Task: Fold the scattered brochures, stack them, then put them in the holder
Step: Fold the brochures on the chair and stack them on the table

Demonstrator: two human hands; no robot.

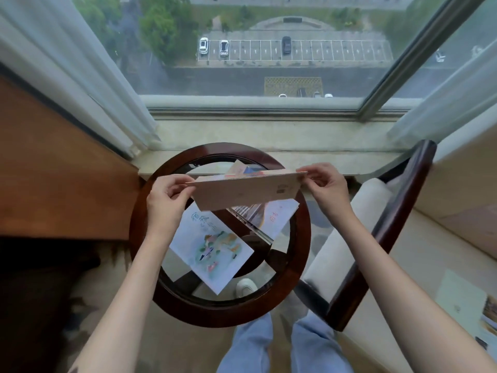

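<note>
A beige folded brochure (246, 191) is held in the air above a round glass table (166, 300). My left hand (165, 200) pinches its left end and my right hand (326, 185) pinches its right end. On the glass below lies an open white brochure with a coloured map drawing (212, 251). Another brochure with red writing (278, 216) lies to its right, partly hidden by the held one. A colourful brochure (243, 169) shows just behind the held one. No holder is in view.
The table has a dark wooden rim and stands against a windowsill (269, 133) with curtains on both sides. An armchair with a pale cushion (347, 238) stands to the right. More printed sheets (468, 300) lie at the far right. My legs and a shoe are below.
</note>
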